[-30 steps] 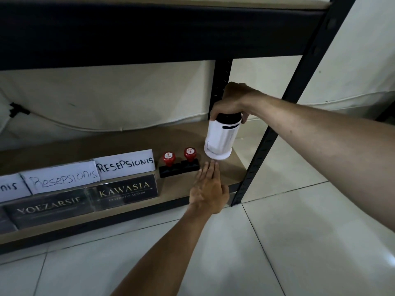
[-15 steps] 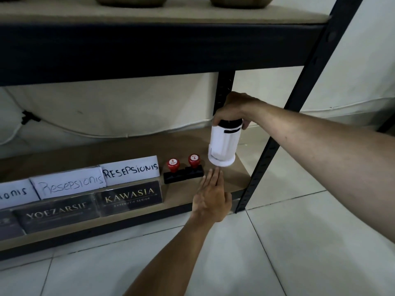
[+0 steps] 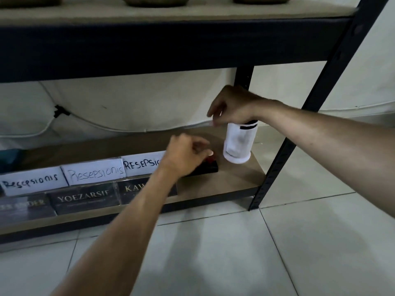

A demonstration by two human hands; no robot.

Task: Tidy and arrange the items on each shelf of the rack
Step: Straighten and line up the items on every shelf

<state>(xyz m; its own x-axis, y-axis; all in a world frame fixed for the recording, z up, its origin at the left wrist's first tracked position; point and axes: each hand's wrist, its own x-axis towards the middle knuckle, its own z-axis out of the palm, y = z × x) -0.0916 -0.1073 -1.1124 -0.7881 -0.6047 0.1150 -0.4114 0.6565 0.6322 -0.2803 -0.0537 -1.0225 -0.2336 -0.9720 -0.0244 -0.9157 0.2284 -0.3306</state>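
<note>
Down at the bottom shelf (image 3: pixel 224 184) of the rack we go. The right hand (image 3: pixel 235 105) sits over the top of the white canister (image 3: pixel 239 144), which stands upright on the board near the shelf's right end, just by the rear post (image 3: pixel 243 75). We see the forefinger lifted off to the left, but the picture is smeared there, so we cannot tell whether the other fingers grip the dark cap.

The left hand (image 3: pixel 186 154) is over the black stamp block (image 3: pixel 205 168), fingers curled, thumb and forefinger drawn together near a red knob (image 3: pixel 210 160) that peeks out beneath them. Whether they pinch that knob we cannot tell; the hand covers most of the block.

To the left, a row of white paper cards (image 3: pixel 94 173) with handwritten "Resepsionis" stands behind a row of dark nameplates (image 3: pixel 83 198), one reading "YOEZARSIF", another hidden partly by the left forearm. A pale cable (image 3: pixel 96 122) runs along the wall behind the shelf. On the shelf above, the undersides of round bowls (image 3: pixel 155 0) show at the top edge. White floor tiles (image 3: pixel 213 253) lie in front.
</note>
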